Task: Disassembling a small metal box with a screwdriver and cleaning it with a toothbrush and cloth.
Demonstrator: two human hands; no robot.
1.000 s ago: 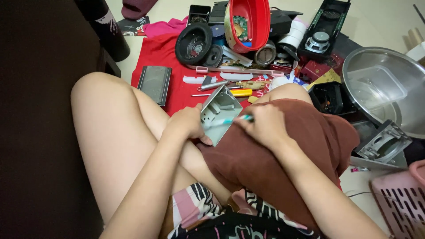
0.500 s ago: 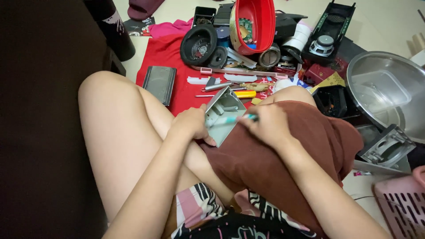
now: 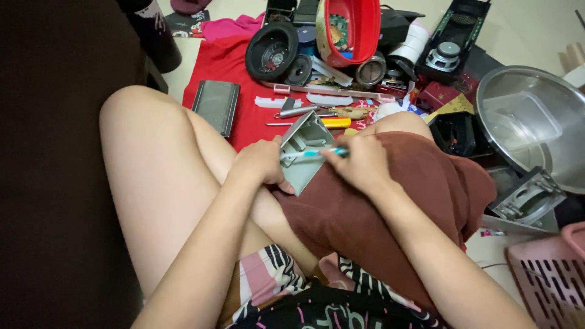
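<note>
Fingers of left hand point(image 3: 261, 163) gripping one grey casing point(image 3: 306, 150); right hand point(image 3: 361, 163) pinching one toothbrush point(image 3: 312, 153)

— What sits on the lap?

— A grey, angular plastic housing piece point(image 3: 306, 153), tilted on one corner upon the brown cloth, its open ribbed inside facing up.

— And across it?

— A slim white-and-teal toothbrush point(image 3: 312, 153), lying nearly level, head inside the housing.

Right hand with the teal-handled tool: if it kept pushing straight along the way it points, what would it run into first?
The right hand points its teal-handled tool leftward into the grey plastic housing. The tool tip would probably meet the housing's inner wall first; just beyond sits the left hand gripping it. Depth is unclear.
</note>
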